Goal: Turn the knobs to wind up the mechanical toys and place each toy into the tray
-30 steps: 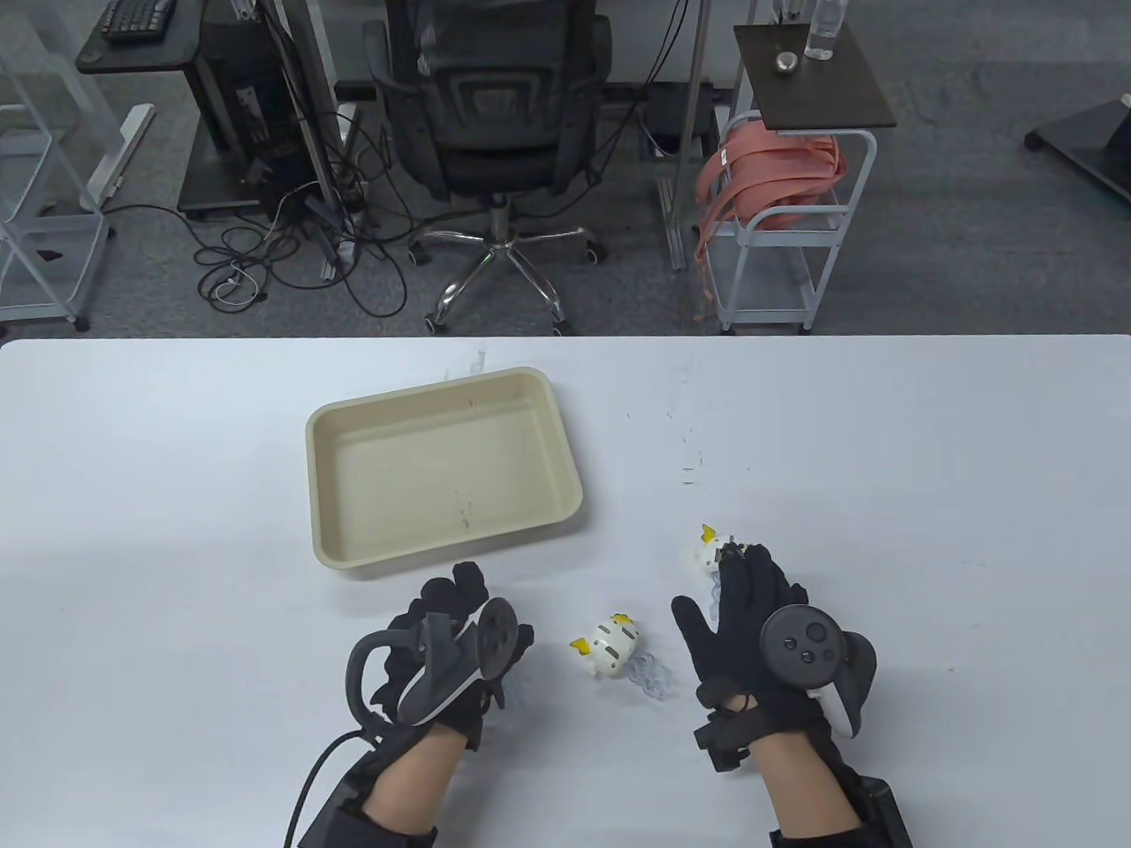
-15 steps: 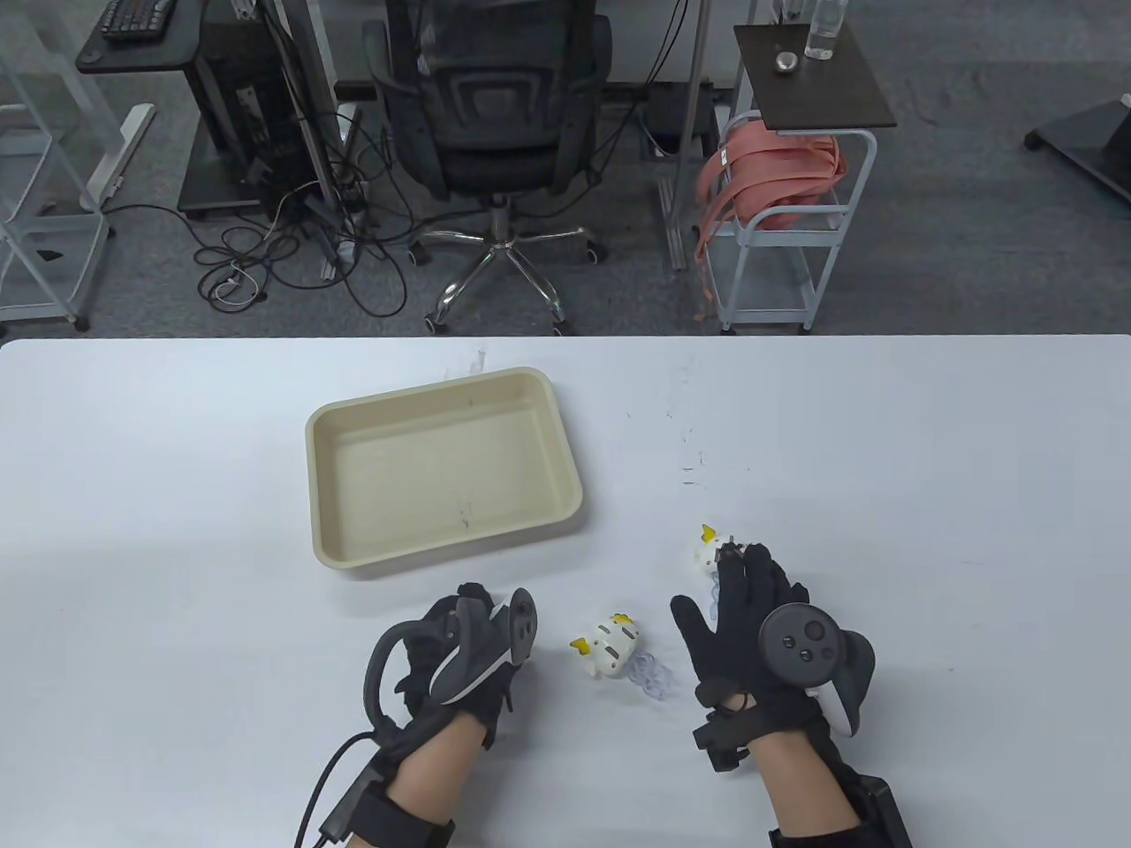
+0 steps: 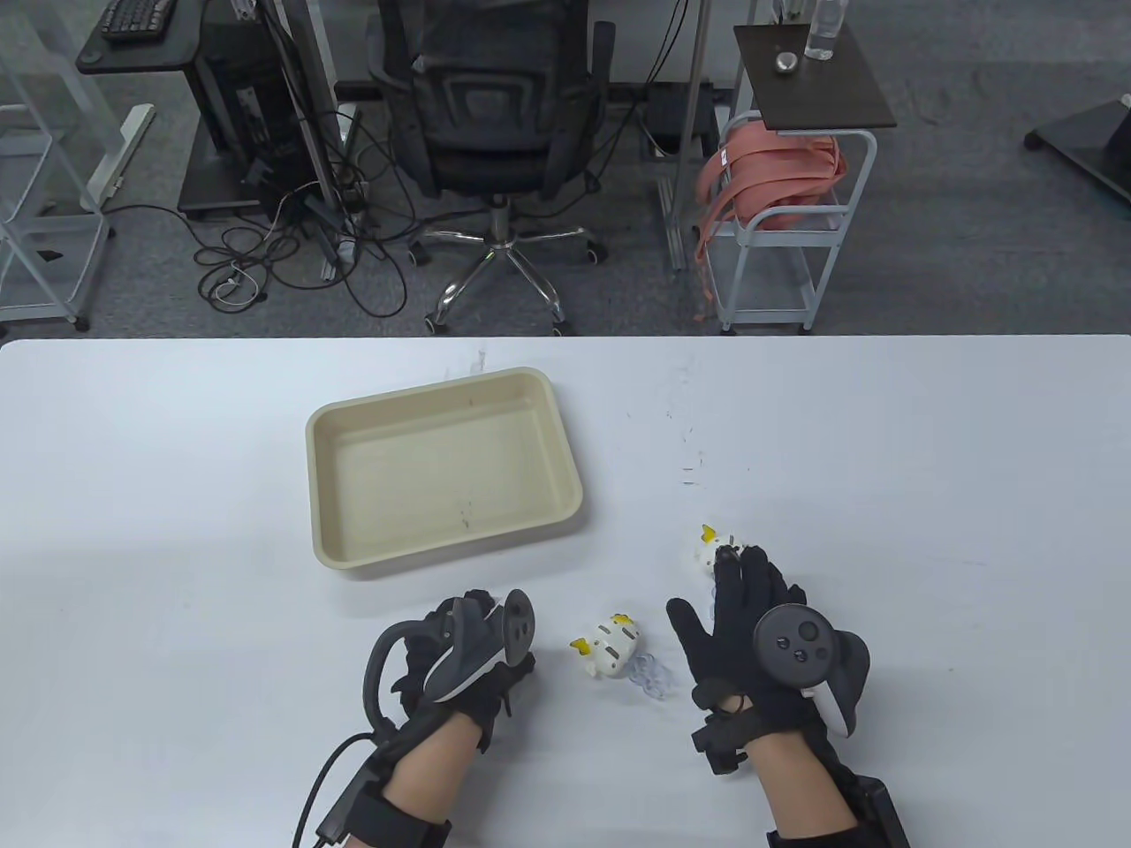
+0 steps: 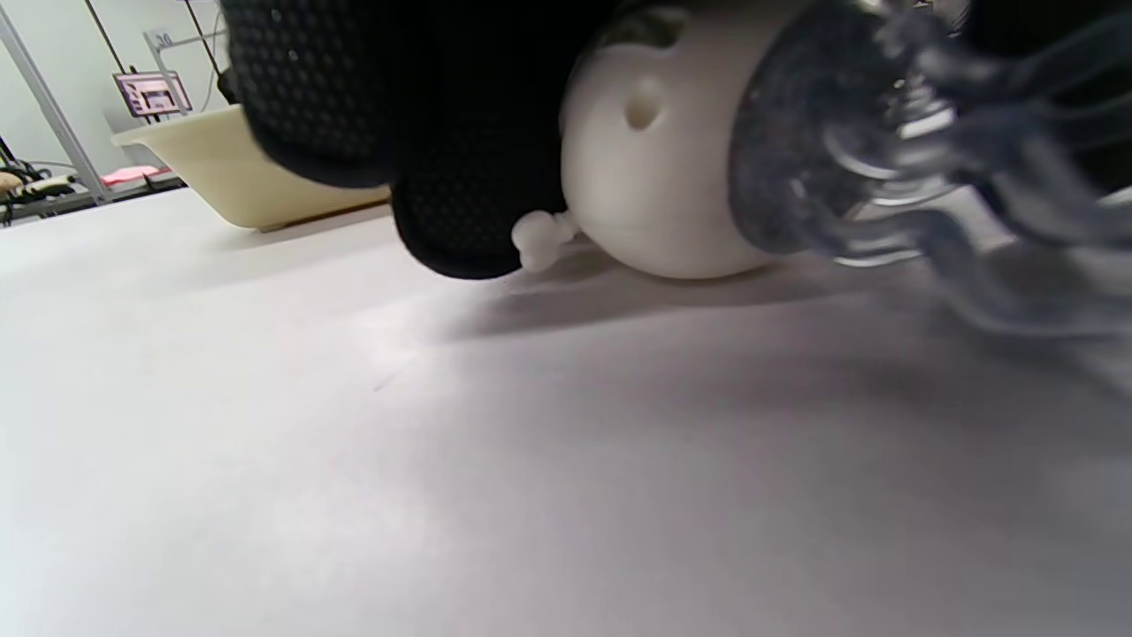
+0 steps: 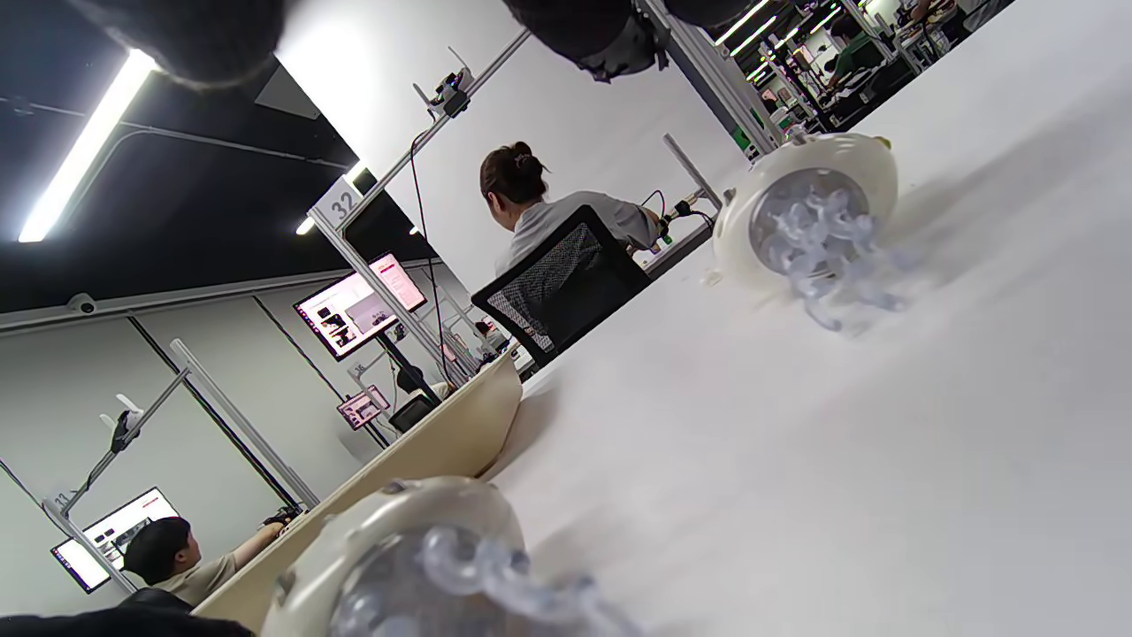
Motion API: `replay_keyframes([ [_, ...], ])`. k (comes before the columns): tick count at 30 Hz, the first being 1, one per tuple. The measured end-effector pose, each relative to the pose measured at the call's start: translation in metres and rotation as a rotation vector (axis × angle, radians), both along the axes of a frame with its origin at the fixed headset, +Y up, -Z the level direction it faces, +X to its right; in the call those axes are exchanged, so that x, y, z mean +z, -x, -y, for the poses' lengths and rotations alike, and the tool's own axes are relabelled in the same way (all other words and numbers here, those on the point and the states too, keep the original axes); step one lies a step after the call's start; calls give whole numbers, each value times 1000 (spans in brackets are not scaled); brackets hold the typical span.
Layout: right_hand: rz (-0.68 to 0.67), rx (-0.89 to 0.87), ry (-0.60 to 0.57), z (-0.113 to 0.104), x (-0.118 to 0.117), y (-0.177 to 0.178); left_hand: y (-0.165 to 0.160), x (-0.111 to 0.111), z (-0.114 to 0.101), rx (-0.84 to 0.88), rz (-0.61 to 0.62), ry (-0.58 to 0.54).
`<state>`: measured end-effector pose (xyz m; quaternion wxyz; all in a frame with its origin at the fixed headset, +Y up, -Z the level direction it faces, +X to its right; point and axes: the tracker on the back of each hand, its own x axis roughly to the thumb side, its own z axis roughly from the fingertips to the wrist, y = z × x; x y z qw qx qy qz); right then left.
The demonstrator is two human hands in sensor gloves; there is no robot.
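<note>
Two white wind-up toys with yellow tips and clear tentacles lie on the white table. The middle toy (image 3: 608, 645) (image 4: 654, 177) (image 5: 398, 548) lies on its side between my hands, its small white knob showing in the left wrist view. My left hand (image 3: 495, 680) rests on its edge just left of this toy, with a small gap in the table view; its loosely curled fingers (image 4: 424, 115) hold nothing. My right hand (image 3: 738, 583) lies flat with straight fingers, fingertips over the right toy (image 3: 709, 546) (image 5: 805, 221). The beige tray (image 3: 442, 541) (image 4: 221, 168) (image 5: 424, 442) sits beyond my left hand, holding nothing.
Beyond the table's far edge stand an office chair (image 3: 495, 106), a white cart with pink straps (image 3: 778, 177) and a dark side table with a bottle (image 3: 822, 35). Other people sit at desks in the right wrist view.
My left hand has rolled onto its side, curled its fingers and shifted right toward the middle toy. My right hand has barely moved. Both toys and the tray stay put.
</note>
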<state>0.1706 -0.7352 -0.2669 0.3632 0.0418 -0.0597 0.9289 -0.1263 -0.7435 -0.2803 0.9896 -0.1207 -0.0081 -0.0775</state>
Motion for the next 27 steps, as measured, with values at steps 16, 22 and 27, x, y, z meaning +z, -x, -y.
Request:
replay_keyframes([
  [16,-147,10,-15,-14,4,28,20,10,-20,413,100,-199],
  [22,-189,-16,-28,-25,4,46,35,10,-24,684,66,-296],
  [27,-225,-39,-59,-39,0,64,38,9,-21,815,96,-292],
])
